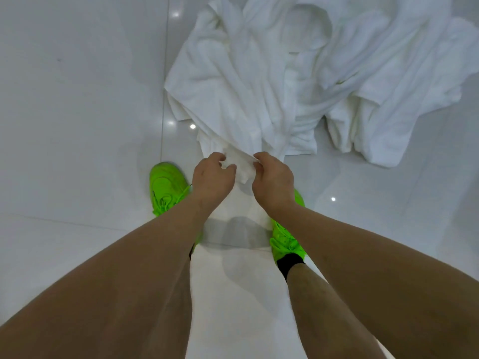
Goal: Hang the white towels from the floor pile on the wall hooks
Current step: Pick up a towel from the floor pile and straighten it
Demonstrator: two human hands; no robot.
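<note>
A pile of white towels point(324, 73) lies crumpled on the glossy white tiled floor, filling the upper middle and right of the head view. One white towel point(233, 107) is drawn up from the pile towards me. My left hand point(211, 178) and my right hand point(272, 181) both pinch its near edge, close together, fingers curled into the cloth just above my feet. No wall hooks are in view.
My feet in bright green shoes point(167, 187) stand on the white floor tiles point(77, 125) just below the pile, the right shoe partly hidden by my right arm. Ceiling lights reflect on the tiles. Bare floor spreads to the left.
</note>
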